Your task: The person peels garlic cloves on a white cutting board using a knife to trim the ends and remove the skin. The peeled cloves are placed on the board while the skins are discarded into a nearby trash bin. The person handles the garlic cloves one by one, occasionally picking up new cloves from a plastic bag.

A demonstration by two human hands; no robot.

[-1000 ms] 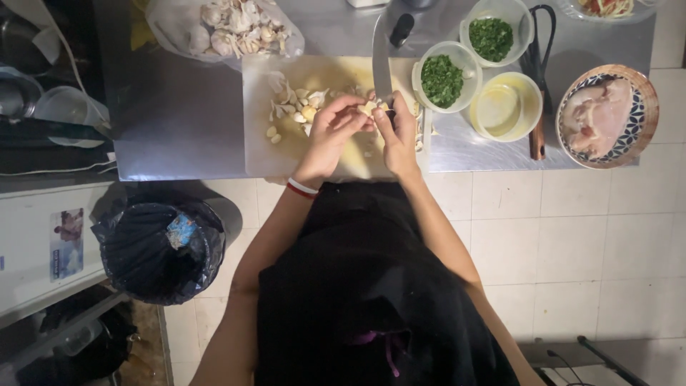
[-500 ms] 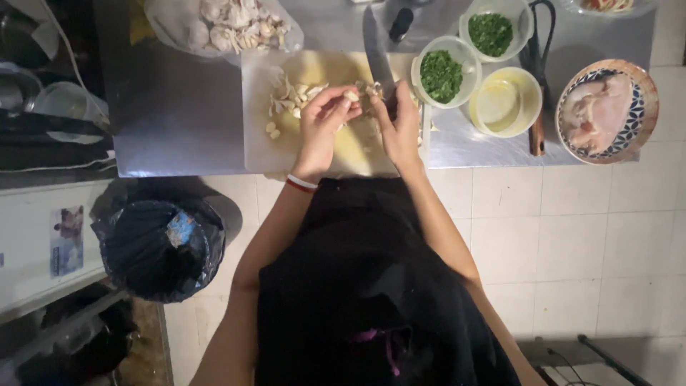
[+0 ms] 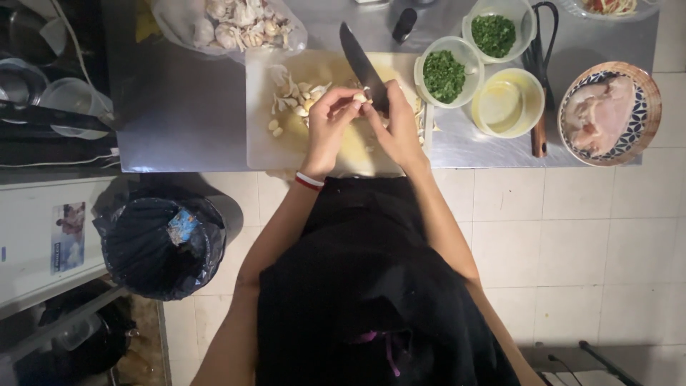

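Your left hand point(image 3: 327, 125) pinched a garlic clove point(image 3: 359, 98) above the cutting board point(image 3: 286, 146); your right hand point(image 3: 396, 121) gripped the knife point(image 3: 361, 64), apparently tight. The blade sat close to your fingertips, so a slip risked a cut. The clove looked small, pale, perhaps half-peeled.

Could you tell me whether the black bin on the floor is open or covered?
Open: the bin shows no lid, and its inside is visible.

Garlic cloves point(image 3: 294, 100) lie on the cutting board point(image 3: 286, 146); herb bowls point(image 3: 446, 71) stand right, garlic bag point(image 3: 232, 25) behind.
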